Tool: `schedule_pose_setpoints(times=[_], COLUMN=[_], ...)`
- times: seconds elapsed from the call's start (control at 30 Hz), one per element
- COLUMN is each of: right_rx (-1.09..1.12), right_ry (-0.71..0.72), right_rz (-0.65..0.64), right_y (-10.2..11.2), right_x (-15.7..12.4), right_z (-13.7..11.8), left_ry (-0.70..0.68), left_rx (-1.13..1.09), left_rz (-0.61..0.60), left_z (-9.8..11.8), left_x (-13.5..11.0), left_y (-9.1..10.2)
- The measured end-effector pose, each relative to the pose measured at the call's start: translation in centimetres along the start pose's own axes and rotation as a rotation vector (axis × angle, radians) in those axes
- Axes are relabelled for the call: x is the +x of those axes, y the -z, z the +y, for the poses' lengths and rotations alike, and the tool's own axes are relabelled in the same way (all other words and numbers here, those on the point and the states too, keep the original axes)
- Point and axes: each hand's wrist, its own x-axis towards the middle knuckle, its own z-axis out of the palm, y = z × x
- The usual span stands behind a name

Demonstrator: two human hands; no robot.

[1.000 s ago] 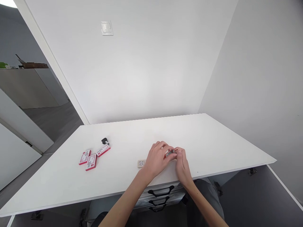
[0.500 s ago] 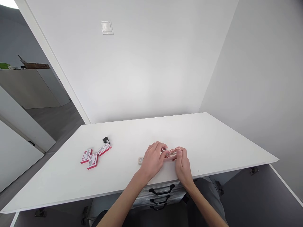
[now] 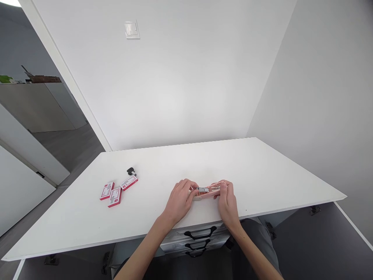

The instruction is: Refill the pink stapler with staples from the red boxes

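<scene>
A pink stapler [image 3: 211, 193] lies opened up between my two hands, low over the front middle of the white tabletop. Its grey metal staple channel [image 3: 203, 189] shows in the gap. My left hand [image 3: 179, 202] is closed, thumb and fingers pinching the stapler's left end. A pale beige piece [image 3: 197, 198] peeks out below those fingertips. At the other end my right hand [image 3: 227, 200] wraps round the pink body, thumb on top. The fingers cover both ends of the stapler.
To the left on the tabletop [image 3: 157, 210] lie three red-and-white boxes [image 3: 115, 197], with a small black staple remover [image 3: 131, 171] behind them. Drawers with black handles [image 3: 200, 233] sit below the front edge. A wall [image 3: 180, 97] rises behind.
My left hand has shifted left along the stapler, and more of the metal channel shows. The beige end that stuck out left of that hand is gone from there. My right hand keeps its grip.
</scene>
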Motion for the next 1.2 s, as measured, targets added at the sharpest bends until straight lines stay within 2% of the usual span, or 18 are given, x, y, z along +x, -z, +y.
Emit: schedule_pose_setpoints(times=[0.3, 0.57, 0.87, 1.2], right_rx=[0.031, 0.062, 0.059, 0.057], right_ry=[0.031, 0.013, 0.010, 0.009], right_rz=[0.021, 0.012, 0.008, 0.012], right_y=[0.0, 0.1, 0.1, 0.0], right_x=[-0.4, -0.5, -0.4, -0.4], right_z=[-0.4, -0.5, -0.3, -0.2], left_ry=[-0.046, -0.224, -0.377, -0.520], left_rx=[0.022, 0.180, 0.362, 0.441], left_rz=[0.000, -0.141, -0.181, -0.151], left_z=[0.8, 1.5, 1.1, 0.2], left_x=[0.9, 0.5, 0.6, 0.8], left_y=[1.9, 2.4, 2.9, 3.8])
